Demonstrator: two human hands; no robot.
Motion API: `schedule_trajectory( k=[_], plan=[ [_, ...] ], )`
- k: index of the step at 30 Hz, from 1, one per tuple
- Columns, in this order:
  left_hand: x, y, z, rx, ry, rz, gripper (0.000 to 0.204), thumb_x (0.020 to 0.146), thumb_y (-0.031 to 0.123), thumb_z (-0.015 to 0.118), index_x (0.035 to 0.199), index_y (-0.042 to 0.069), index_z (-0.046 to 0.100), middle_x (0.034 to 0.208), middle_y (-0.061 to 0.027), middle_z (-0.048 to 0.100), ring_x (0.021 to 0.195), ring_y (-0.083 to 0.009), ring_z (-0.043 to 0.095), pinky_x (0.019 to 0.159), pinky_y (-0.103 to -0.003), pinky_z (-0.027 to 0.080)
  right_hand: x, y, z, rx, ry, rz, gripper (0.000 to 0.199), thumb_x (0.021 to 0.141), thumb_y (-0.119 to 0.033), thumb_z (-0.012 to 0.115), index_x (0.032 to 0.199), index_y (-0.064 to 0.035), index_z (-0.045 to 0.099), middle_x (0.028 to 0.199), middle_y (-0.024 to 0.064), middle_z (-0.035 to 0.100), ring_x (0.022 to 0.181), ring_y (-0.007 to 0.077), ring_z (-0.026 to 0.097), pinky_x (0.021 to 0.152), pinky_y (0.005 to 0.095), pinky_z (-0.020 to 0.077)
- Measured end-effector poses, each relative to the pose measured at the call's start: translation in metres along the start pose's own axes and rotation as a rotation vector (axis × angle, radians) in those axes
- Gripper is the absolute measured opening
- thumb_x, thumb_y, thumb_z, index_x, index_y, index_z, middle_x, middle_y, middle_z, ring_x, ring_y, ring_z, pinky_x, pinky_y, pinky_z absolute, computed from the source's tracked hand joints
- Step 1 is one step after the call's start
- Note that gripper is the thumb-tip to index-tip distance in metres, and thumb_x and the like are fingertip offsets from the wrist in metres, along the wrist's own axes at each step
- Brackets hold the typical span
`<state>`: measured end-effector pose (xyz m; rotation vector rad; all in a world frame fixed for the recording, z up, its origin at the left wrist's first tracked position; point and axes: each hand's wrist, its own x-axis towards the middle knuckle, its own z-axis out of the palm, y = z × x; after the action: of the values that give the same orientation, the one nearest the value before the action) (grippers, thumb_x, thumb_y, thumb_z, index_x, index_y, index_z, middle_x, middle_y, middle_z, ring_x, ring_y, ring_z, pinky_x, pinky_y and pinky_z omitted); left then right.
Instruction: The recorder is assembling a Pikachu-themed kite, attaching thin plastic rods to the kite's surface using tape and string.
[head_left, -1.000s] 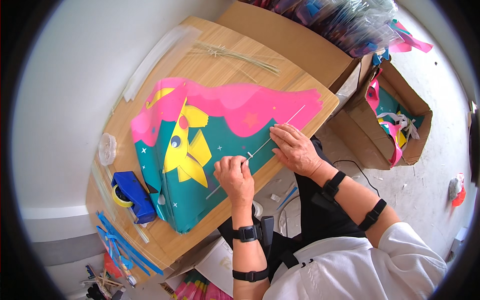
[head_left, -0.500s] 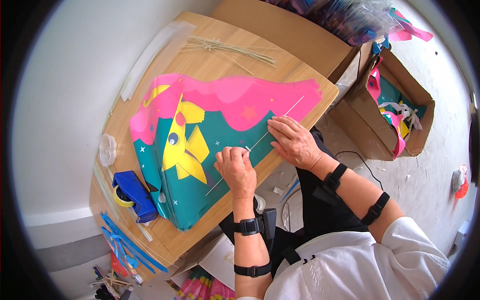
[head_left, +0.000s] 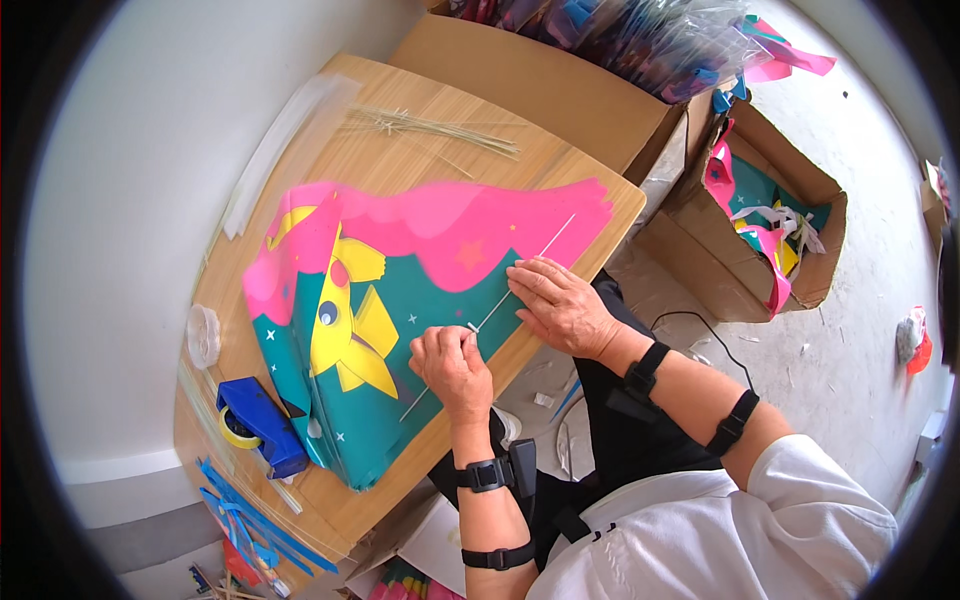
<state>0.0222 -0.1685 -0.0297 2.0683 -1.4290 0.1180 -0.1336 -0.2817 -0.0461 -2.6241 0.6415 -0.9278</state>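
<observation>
Kite sheet (head_left: pixel 420 300) on table (head_left: pixel 560 170), tape dispenser (head_left: pixel 258 425) left, boxes (head_left: pixel 800 200) right.

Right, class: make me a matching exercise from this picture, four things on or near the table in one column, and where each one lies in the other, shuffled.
Things:
1. tape dispenser
2. thin sticks
3. left hand
4. open box

Places:
A. on the floor, right of the table
B. far end of the table
C. near left end of the table, beside the kite
D. on the kite's near edge, at the white rod

Pairs: 1-C, 2-B, 3-D, 4-A
</observation>
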Motion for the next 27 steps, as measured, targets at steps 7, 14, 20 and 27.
schedule_trajectory(
  k=[7,14,20,27],
  plan=[
    [0.000,-0.002,-0.004,0.024,0.016,0.007,0.012,0.076,0.006,0.065,0.081,0.010,0.056,0.083,-0.0051,0.055,0.088,-0.0298,0.050,0.075,-0.043,0.037,0.005,-0.004,-0.001,0.011,0.009,-0.029,0.044,0.075,-0.014,0.071,0.113,0.0045,0.060,0.123,0.0158,0.055,0.119,0.0312,0.051,0.105,0.0410,0.0406],
    [0.000,-0.007,-0.001,-0.007,0.082,0.014,0.011,0.076,0.011,0.066,0.081,0.013,0.058,0.083,-0.0029,0.055,0.088,-0.0282,0.051,0.075,-0.042,0.036,0.004,-0.007,0.002,-0.021,0.035,-0.014,0.043,0.074,-0.010,0.069,0.114,0.0033,0.059,0.124,0.0149,0.056,0.120,0.0324,0.051,0.103,0.0425,0.0412],
    [-0.004,-0.008,-0.005,-0.036,0.128,-0.009,0.015,0.074,0.010,0.068,0.085,0.013,0.059,0.086,-0.0028,0.056,0.089,-0.0275,0.051,0.076,-0.041,0.036,0.005,-0.013,0.005,-0.016,0.009,0.001,0.043,0.077,-0.009,0.066,0.118,0.0026,0.058,0.128,0.0143,0.054,0.121,0.0337,0.050,0.104,0.0434,0.0394],
    [-0.023,-0.022,-0.060,-0.082,0.366,-0.076,0.015,0.076,0.005,0.066,0.087,0.008,0.057,0.090,-0.0072,0.059,0.092,-0.0305,0.053,0.083,-0.042,0.039,0.002,-0.011,0.003,-0.057,-0.010,0.004,0.049,0.079,-0.006,0.065,0.126,0.0026,0.053,0.135,0.0162,0.049,0.128,0.0351,0.044,0.108,0.0432,0.0348]
  ],
)
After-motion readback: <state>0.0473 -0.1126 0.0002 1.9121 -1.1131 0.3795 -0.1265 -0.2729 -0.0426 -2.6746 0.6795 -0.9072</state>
